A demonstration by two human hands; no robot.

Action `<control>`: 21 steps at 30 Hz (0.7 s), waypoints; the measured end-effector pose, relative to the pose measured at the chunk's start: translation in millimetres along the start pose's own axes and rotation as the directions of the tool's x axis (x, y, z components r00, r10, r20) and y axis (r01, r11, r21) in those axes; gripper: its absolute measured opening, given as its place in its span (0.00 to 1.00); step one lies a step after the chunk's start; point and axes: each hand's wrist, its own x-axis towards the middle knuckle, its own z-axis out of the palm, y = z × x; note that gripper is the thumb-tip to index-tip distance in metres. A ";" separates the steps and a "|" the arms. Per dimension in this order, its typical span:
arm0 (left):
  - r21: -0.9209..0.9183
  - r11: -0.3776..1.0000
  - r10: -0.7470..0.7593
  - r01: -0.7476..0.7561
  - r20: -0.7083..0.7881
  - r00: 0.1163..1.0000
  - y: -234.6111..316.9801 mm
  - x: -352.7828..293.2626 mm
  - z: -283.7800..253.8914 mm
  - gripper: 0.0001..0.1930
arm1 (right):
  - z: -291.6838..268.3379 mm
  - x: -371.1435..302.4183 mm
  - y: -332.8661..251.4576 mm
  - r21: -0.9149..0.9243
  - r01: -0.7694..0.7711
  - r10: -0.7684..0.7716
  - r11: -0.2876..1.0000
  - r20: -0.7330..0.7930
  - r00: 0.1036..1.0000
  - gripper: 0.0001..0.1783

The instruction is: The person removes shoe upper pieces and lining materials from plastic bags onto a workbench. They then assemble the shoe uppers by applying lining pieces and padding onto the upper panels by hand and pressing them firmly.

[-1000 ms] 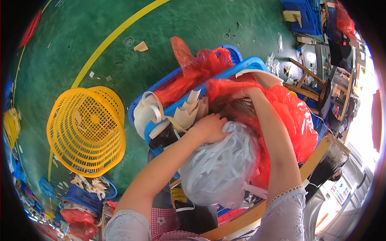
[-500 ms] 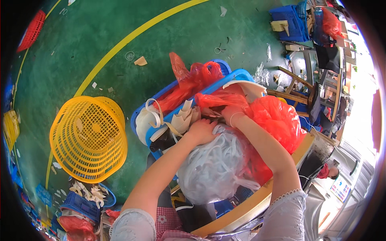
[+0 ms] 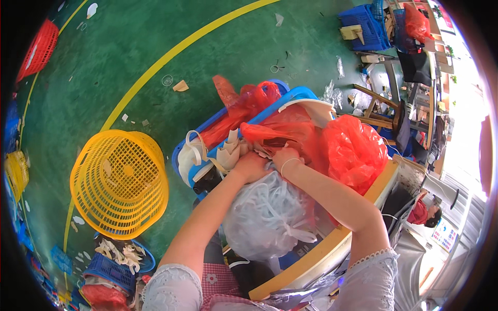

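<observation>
My left hand and my right hand meet over a blue basket, close together among pale beige scraps. The fingers of both are curled inward, and what they pinch is hidden. Just beyond my right hand spreads a red plastic bag that lines the basket. Under my wrists, between the forearms, bulges a translucent white plastic bag with knotted handles. Another bunched red bag lies right of my right forearm.
A second blue basket with red plastic stands behind the first. On the green floor at left is a yellow basket; below it, a blue basket with beige scraps near it. A yellow-edged table runs along my right, and a wooden stool lies beyond.
Both hands have drawn closer together, the right shifting left and slightly nearer. The red bag by my right hand has shifted left, and the whole view has turned a little.
</observation>
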 end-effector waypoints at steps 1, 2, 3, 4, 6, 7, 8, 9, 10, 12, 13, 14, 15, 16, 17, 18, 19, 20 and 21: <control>0.057 0.998 -0.014 0.013 0.016 1.000 1.9 -1.4 0.3 0.22 | 3.2 1.7 1.1 0.050 -0.028 0.028 0.998 -0.007 1.000 0.11; 0.119 0.992 -0.031 0.027 0.027 0.999 1.8 -2.4 -0.8 0.22 | 9.6 5.2 -0.5 0.048 -0.038 0.039 0.998 -0.012 0.999 0.11; 0.116 0.993 0.003 -0.006 0.025 1.000 8.3 -3.8 -6.7 0.22 | 18.4 4.2 1.6 0.044 -0.119 0.120 0.992 -0.037 0.992 0.11; 0.116 0.986 0.150 -0.124 -0.257 0.955 14.0 -9.0 -12.6 0.21 | 26.1 4.3 7.8 0.042 -0.201 0.203 0.979 -0.063 0.977 0.12; 0.136 0.960 0.279 -0.244 -0.506 0.816 15.3 -9.0 -27.1 0.21 | 16.7 0.3 5.1 0.069 -0.111 0.114 0.991 -0.045 0.992 0.11; 0.230 0.961 0.247 -0.150 -0.480 0.842 14.5 9.6 -36.8 0.23 | 12.1 -3.3 5.8 0.093 -0.004 0.007 0.996 -0.032 0.999 0.11; 0.340 0.940 0.194 -0.030 -0.461 0.866 10.1 16.2 -48.1 0.25 | 2.3 -3.7 -4.6 0.095 -0.003 0.007 0.995 -0.042 0.999 0.11; 0.343 0.939 0.201 -0.034 -0.464 0.863 1.2 22.3 -44.1 0.25 | -5.3 -6.7 -14.1 0.037 0.023 -0.023 0.999 -0.012 1.000 0.11; 0.447 0.894 0.155 0.020 -0.351 0.924 -13.7 30.9 -33.7 0.27 | -11.4 -9.4 -20.8 -0.021 0.052 -0.052 0.998 0.021 0.998 0.11; 0.556 0.830 0.077 0.038 -0.182 0.980 -18.8 42.4 -27.5 0.29 | -9.6 -15.1 -22.7 -0.023 0.035 -0.035 0.999 0.003 0.999 0.12; 0.551 0.834 0.087 0.028 -0.181 0.980 -21.2 47.3 -23.6 0.29 | -7.8 -19.2 -22.4 -0.026 0.034 -0.035 0.999 -0.024 0.999 0.12; 0.490 0.872 0.091 -0.012 -0.137 0.986 -21.3 54.5 -23.1 0.27 | 0.5 -20.7 -17.4 0.028 -0.020 0.022 0.999 -0.054 0.998 0.12; 0.431 0.902 0.076 -0.028 -0.095 0.993 -27.8 54.2 -25.8 0.26 | -14.2 -32.3 -16.0 0.025 -0.011 0.012 1.000 -0.059 0.998 0.12; 0.376 0.926 0.087 -0.039 -0.112 0.990 -34.2 55.6 -28.7 0.22 | -27.1 -49.0 -11.0 -0.113 -0.030 0.019 0.993 -0.097 0.995 0.12; 0.373 0.927 0.079 -0.032 -0.112 0.991 -34.6 57.8 -33.4 0.22 | -39.7 -70.9 -4.4 -0.245 -0.054 0.023 0.968 -0.129 0.991 0.11; 0.333 0.942 0.074 -0.049 -0.061 0.995 -29.5 62.9 -37.9 0.22 | -48.1 -87.8 10.6 -0.150 -0.051 0.039 0.987 -0.084 0.996 0.11; 0.297 0.953 0.072 -0.064 -0.015 0.997 -26.5 69.7 -44.3 0.21 | -57.2 -99.2 25.3 -0.055 -0.055 0.053 0.997 -0.045 0.998 0.10; -0.260 0.965 -0.017 -0.037 -0.205 0.979 -55.4 65.0 -41.5 0.20 | -71.6 -112.1 18.4 -0.049 -0.027 0.024 0.998 -0.064 0.998 0.10; -0.261 0.965 -0.012 -0.042 -0.201 0.980 -51.9 64.6 -42.1 0.20 | -80.2 -129.8 18.3 0.029 -0.073 0.075 0.997 -0.096 0.993 0.10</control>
